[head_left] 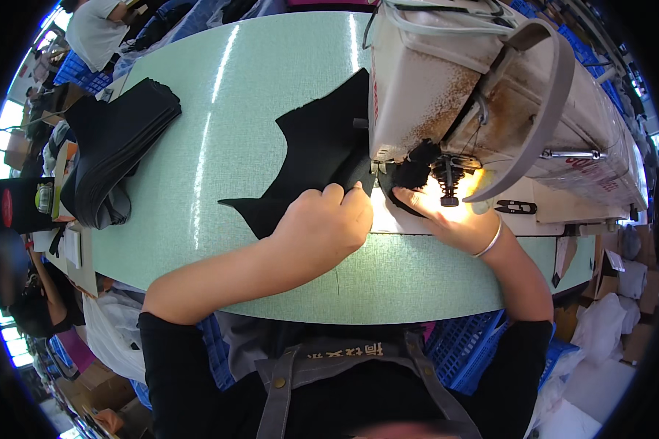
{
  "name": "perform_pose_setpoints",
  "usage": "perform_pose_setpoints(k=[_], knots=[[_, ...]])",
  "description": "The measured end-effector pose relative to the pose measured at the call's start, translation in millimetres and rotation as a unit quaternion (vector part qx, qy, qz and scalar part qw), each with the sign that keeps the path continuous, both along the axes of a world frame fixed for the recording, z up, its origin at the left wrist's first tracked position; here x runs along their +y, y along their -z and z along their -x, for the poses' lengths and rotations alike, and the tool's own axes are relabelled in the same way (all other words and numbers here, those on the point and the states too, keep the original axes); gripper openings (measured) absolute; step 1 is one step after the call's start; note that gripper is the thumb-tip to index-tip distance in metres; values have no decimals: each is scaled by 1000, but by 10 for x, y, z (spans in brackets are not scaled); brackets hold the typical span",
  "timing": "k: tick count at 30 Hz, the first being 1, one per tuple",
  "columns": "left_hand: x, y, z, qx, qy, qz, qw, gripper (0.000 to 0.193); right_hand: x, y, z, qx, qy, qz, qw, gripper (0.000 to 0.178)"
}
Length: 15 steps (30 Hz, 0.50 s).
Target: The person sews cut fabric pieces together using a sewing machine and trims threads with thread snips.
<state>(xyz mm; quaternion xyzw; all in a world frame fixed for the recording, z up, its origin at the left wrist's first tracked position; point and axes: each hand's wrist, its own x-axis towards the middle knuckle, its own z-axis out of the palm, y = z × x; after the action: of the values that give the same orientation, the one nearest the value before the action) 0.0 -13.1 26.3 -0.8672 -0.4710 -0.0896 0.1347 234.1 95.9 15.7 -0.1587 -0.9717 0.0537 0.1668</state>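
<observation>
A cut piece of black fabric (311, 150) lies on the pale green table, its right part under the head of a white sewing machine (417, 88). My left hand (328, 219) is closed, knuckles up, gripping the fabric's near edge just left of the needle area (379, 175). To the right of the needle, my right hand (458, 225) rests with stretched fingers on the fabric's edge; some of its fingers are lost in the bright lamp light. What lies under my left fingers is hidden.
A stack of black cut pieces (121, 146) sits at the table's left. Small black thread snips (516, 207) lie right of my right hand. The curved grey bar (556, 95) arches beside the machine. Blue crates (461, 351) stand below the near edge. Another person (99, 33) is at the far left.
</observation>
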Motion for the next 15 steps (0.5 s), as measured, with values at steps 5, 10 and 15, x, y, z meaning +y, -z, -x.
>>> perform_pose_setpoints(k=[5,10,15], knots=[[4,68,1,-65,12,25,997,30,-42,-43,-12,-40,5,5,999,35],[43,163,-66,-139,6,-19,990,29,-89,16,152,77,-16,-39,996,21],[89,218,-58,-178,15,-41,983,30,-163,62,252,93,12,-90,992,29]])
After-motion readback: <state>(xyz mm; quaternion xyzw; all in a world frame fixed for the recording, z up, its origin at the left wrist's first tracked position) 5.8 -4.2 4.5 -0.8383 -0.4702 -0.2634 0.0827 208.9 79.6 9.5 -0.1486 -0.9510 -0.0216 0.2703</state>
